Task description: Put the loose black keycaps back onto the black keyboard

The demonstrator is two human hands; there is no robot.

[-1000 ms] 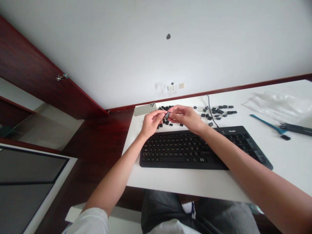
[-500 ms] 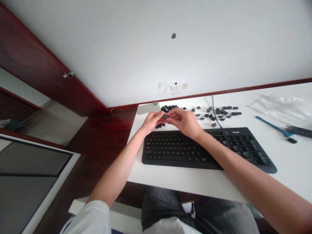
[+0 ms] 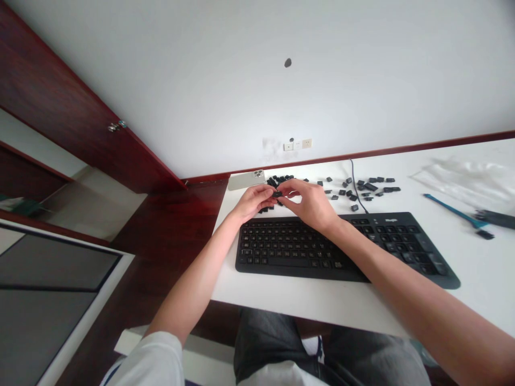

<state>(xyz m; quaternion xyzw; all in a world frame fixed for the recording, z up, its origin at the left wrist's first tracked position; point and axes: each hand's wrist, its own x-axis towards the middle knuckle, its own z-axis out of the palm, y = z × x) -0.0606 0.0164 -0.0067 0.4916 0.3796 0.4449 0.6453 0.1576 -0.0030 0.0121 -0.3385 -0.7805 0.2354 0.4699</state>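
Note:
Between my two hands is a small black keycap (image 3: 277, 194), pinched by the fingertips from both sides. My left hand (image 3: 253, 201) is closed on its left end, and my right hand (image 3: 308, 201) grips the right end with thumb and fingers. Both are just above the back edge of a black keyboard (image 3: 289, 272), which has most of its keycaps off. A pile of loose black keycaps (image 3: 281, 179) lies behind the hands, partly hidden by them. My right forearm crosses over the keyboard and covers some of its middle.
A phone (image 3: 243, 181) lies at the table's back left corner. More keycaps (image 3: 370, 186) are scattered behind the keyboard, around its cable (image 3: 354, 185). To the right are a blue brush (image 3: 454, 210), a dark tool (image 3: 499, 218) and a clear plastic bag (image 3: 470, 179).
The keycap has turned slightly between my fingertips and shifted a little to the right. The whole view has also moved slightly. Both hands keep their hold.

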